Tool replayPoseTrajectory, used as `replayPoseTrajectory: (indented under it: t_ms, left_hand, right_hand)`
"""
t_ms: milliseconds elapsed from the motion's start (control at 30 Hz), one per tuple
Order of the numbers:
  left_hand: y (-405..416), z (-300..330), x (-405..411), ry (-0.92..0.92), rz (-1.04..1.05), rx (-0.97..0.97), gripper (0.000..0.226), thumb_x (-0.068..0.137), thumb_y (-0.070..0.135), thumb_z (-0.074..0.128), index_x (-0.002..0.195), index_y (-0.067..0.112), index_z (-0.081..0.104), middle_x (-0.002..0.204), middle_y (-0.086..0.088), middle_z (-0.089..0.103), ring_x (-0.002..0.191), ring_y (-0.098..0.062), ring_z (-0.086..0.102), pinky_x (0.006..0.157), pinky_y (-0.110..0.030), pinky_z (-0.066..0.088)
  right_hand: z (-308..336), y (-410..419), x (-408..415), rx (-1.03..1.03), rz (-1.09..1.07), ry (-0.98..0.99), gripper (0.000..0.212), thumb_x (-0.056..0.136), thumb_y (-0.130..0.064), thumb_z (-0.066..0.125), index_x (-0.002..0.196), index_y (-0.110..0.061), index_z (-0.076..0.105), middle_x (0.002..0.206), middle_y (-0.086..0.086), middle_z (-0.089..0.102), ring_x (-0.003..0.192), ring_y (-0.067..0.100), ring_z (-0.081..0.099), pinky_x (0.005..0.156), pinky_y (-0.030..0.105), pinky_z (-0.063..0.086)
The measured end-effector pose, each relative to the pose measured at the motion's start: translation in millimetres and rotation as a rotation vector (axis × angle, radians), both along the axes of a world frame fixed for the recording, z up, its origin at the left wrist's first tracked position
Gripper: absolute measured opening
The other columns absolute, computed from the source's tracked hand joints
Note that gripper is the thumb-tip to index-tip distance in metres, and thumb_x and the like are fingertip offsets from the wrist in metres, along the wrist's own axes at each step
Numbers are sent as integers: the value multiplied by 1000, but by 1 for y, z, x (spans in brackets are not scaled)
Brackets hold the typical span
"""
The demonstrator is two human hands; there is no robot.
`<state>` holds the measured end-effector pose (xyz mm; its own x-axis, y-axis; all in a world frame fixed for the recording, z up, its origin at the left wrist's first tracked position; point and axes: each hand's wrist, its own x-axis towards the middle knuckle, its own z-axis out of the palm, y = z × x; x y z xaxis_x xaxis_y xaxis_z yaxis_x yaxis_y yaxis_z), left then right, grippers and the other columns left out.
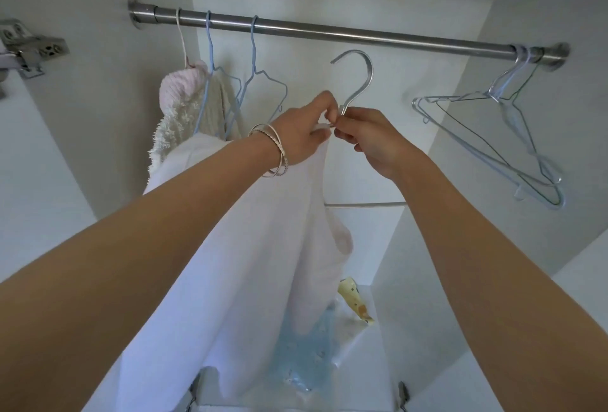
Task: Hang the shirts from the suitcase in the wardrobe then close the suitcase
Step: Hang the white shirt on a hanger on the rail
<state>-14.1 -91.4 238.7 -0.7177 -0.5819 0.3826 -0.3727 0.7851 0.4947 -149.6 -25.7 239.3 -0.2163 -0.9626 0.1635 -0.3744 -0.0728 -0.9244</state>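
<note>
Both hands meet at the neck of a metal hanger (353,82) below the wardrobe rail (329,31). The left hand (304,130) pinches the white shirt (256,247) there; the right hand (368,140) pinches the stem. The hook rises upright, opening leftward, just under a bare stretch of rail between hung garments (194,109) and spare wire hangers (500,135).

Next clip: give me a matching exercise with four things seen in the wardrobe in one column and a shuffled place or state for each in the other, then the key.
Things:
1. silver hanger
2. white shirt
3. pink garment
4. empty wire hangers

States:
A. bunched at the rail's right end
B. hook free, below the rail, pinched at the neck by both hands
C. hung at the rail's left end
D. draped under the left forearm

Pairs: 1-B, 2-D, 3-C, 4-A
</note>
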Motion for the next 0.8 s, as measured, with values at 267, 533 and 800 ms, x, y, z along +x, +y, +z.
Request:
replayPoseTrajectory:
  t_ms: [267,533,800]
  left_hand:
    - [-11,6,12,-71,205,-74,23,91,45,44,85,23,45,78,-3,52,77,-26,50,73,-34,41]
    - [-8,15,17,97,292,-8,53,91,50,43,51,17,27,51,0,28,51,-16,31,55,-30,27]
    - [-1,24,17,190,314,106,53,91,37,46,47,14,28,49,-3,26,47,-16,27,51,-29,25]
  right_hand:
    - [3,3,-2,-238,-87,-227,12,76,-8,63,80,-19,66,86,-1,67,77,11,58,69,22,42]
    - [-12,27,-2,576,411,412,18,85,-18,64,100,-12,70,101,-2,73,56,10,55,57,17,44]
    - [-59,17,-22,871,246,669,30,88,-21,61,117,-13,59,109,-2,65,88,17,66,66,23,47]
